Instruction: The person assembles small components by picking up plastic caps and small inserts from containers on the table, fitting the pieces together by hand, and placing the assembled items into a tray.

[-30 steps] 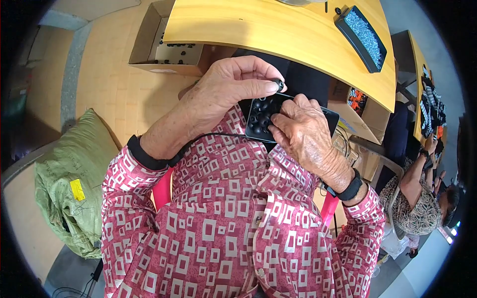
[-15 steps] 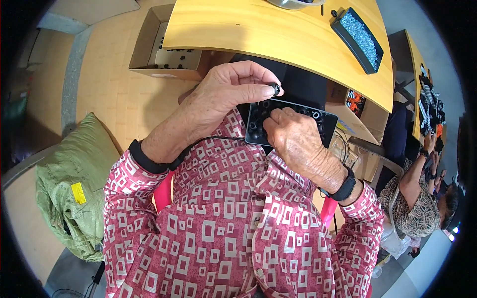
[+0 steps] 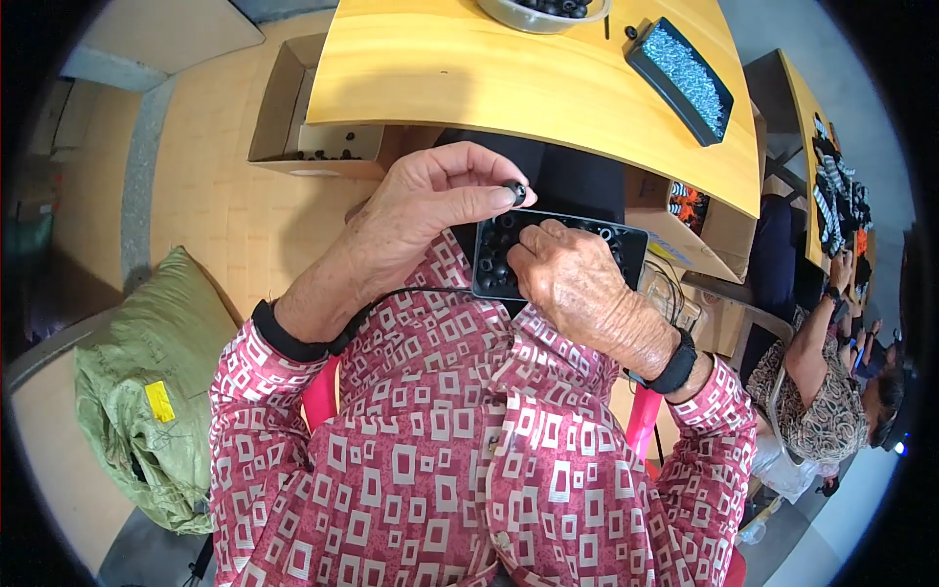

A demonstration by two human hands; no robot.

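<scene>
My left hand (image 3: 423,207) pinches a small round black plastic part (image 3: 515,193) with a hole in it, between thumb and fingertips. Below it, a shallow black tray (image 3: 486,287) with a pale rim rests at my lap, holding several black ring-like parts (image 3: 496,256). Over the tray's middle, my right hand (image 3: 572,274) is closed with its fingers bent down among the parts. Its fingertips are hidden, so whether it grips one of them does not show.
On the yellow table (image 3: 440,68) ahead stand a black tray of small silvery pieces (image 3: 685,83) and a clear bowl (image 3: 533,22) of black parts. Cardboard boxes (image 3: 337,142) sit below. A green sack (image 3: 147,391) lies left; a person (image 3: 817,391) works at another table right.
The view has shifted a little, so the table and tray sit slightly differently in it. My left hand keeps its pinch on the black part; my right hand stays at the tray.
</scene>
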